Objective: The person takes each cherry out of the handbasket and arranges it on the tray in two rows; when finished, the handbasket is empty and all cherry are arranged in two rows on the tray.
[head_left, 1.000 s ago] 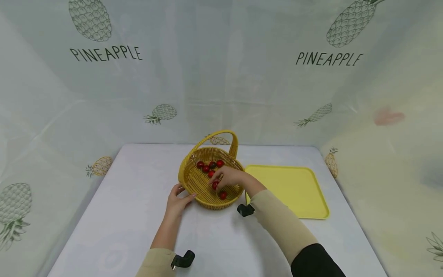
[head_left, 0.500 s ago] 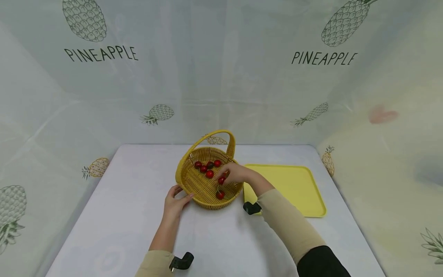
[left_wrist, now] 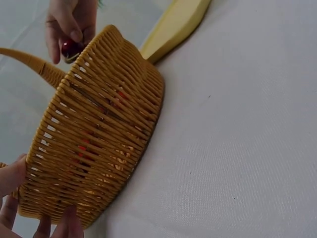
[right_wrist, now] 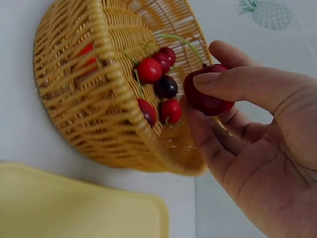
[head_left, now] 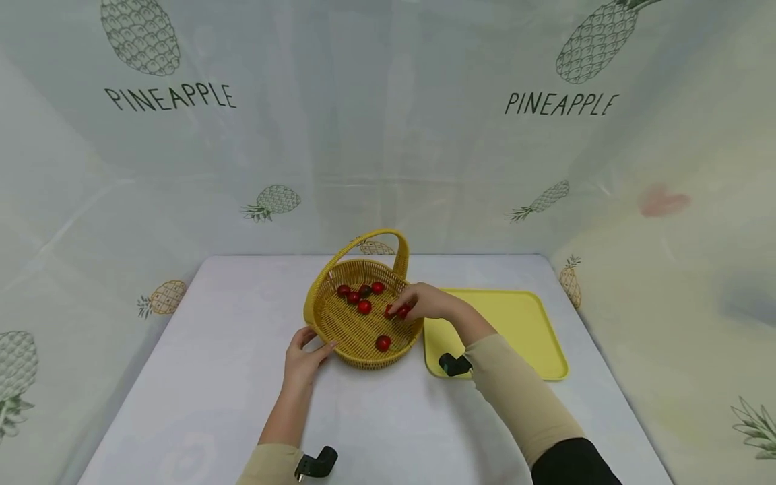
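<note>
A yellow wicker basket point(head_left: 347, 326) with an arched handle holds several dark red cherries point(head_left: 364, 307). At its near left side, my left hand point(head_left: 302, 364) grips the rim, with the thumb on top and the fingers point(left_wrist: 69, 225) against the woven outer wall. My right hand point(head_left: 429, 301) is over the basket's right rim. Between thumb and fingers it pinches a cherry point(right_wrist: 210, 94), whose green stem points back over the basket in the right wrist view. One cherry point(head_left: 383, 343) lies apart near the basket's front; the others are grouped toward the back.
To the right of the basket, a yellow rectangular tray point(head_left: 509, 333) lies flat on the white-covered table point(head_left: 242, 316), partly under the right forearm. Behind the table hangs a pale curtain point(head_left: 364, 135) printed with pineapples.
My right hand has lifted a cherry from the basket's front right part and moved it right and back toward the rim. The left hand keeps its hold on the basket.
</note>
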The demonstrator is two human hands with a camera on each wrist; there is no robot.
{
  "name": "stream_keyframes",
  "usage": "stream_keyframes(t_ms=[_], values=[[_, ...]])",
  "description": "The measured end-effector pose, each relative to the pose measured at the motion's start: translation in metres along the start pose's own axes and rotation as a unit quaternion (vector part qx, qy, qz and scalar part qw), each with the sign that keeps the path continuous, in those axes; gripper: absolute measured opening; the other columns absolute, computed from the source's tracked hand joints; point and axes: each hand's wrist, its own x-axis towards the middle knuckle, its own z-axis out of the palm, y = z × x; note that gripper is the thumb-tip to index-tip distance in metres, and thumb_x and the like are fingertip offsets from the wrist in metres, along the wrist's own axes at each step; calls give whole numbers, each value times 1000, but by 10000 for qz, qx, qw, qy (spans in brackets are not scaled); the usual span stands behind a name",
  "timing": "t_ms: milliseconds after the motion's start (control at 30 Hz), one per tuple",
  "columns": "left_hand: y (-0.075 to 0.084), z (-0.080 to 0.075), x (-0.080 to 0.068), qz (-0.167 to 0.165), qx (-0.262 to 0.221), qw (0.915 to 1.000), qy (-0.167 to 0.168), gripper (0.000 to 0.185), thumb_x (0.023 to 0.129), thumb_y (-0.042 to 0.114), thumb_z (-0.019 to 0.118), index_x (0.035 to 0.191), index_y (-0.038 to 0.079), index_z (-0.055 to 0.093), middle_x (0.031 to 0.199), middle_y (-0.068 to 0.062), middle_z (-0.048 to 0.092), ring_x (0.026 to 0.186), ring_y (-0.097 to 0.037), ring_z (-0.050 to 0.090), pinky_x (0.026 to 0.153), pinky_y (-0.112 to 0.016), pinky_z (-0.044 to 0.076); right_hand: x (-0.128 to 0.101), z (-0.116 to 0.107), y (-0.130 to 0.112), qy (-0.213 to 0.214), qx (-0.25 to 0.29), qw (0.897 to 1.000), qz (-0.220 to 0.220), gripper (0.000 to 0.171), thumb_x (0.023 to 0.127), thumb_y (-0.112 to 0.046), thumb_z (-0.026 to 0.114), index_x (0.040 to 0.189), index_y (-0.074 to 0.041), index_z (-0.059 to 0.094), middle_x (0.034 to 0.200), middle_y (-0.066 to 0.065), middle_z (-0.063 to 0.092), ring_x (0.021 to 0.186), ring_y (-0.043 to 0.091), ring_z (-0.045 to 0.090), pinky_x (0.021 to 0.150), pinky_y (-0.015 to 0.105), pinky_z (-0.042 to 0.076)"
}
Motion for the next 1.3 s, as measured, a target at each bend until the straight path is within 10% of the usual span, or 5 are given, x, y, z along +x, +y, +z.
stream_keyframes(t_ms=[1300], values=[[5, -1, 4, -162, 218, 9991, -333, 64, 73, 4, 73, 126, 5, 38, 128, -13, 35, 97, -23, 43, 79, -41, 44, -43, -29, 55, 1274, 1572, 9687, 1437, 33, 78, 3, 65, 110, -1, 59, 109, 13, 54, 91, 23, 58, 77, 38, 49]])
